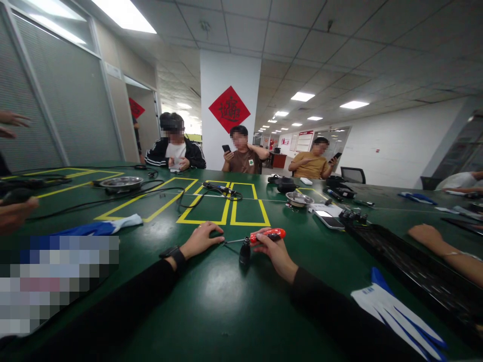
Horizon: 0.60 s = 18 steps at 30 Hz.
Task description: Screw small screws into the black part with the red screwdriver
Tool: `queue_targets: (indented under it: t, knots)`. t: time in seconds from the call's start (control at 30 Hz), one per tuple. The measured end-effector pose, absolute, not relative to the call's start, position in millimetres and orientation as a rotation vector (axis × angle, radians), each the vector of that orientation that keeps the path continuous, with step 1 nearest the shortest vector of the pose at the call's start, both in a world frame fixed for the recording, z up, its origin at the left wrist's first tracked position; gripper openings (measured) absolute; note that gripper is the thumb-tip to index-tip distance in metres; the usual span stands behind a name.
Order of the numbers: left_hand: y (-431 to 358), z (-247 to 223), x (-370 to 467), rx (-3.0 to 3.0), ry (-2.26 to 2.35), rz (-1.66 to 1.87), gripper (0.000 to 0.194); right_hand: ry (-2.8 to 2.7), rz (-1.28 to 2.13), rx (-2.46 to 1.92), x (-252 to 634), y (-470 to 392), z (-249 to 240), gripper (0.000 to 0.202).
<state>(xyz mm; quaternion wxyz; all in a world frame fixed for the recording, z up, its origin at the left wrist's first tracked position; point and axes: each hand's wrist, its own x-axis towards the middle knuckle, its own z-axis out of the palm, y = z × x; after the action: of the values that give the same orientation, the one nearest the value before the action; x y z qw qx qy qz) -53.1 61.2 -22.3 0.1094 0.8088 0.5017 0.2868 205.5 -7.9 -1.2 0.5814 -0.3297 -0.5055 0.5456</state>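
Note:
My right hand [272,249] is wrapped round the red and black handle of a screwdriver [278,233], whose shaft points left. Close to the tip of that shaft is my left hand [204,239], its fingers curled together over the green table [226,311]; whether anything small is between them cannot be made out. A small black cylindrical part [245,253] stands upright between my two hands, just in front of the shaft.
Yellow tape rectangles with a cabled black tool [219,188] lie ahead. Metal bowls [299,199], a phone [329,220], a long black tray [407,271] and white-blue gloves [396,314] are around. Another person's arm rests at right; several people sit across.

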Motion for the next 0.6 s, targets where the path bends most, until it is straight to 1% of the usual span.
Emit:
queue_targets:
  t: [0.1, 0.23, 0.33, 0.6]
  knots:
    - [58.5, -19.9, -52.1, 2.367, 1.447, 0.867, 0.034, -1.134, 1.294, -0.756, 206.5, -6.3, -2.0, 0.024]
    - [50.1, -11.3, -46.6, 2.376, 1.325, 0.998, 0.030, -1.042, 1.299, -0.760, 207.4, -3.2, -3.6, 0.026]
    - [42.5, -3.5, -41.2, 2.372, 1.239, 1.079, 0.031, -0.989, 1.310, -0.761, 207.5, -1.9, -3.7, 0.027]
    - [36.3, 0.3, -37.3, 2.410, 1.104, 1.021, 0.029, -0.977, 1.298, -0.748, 206.2, -3.8, -1.9, 0.024]
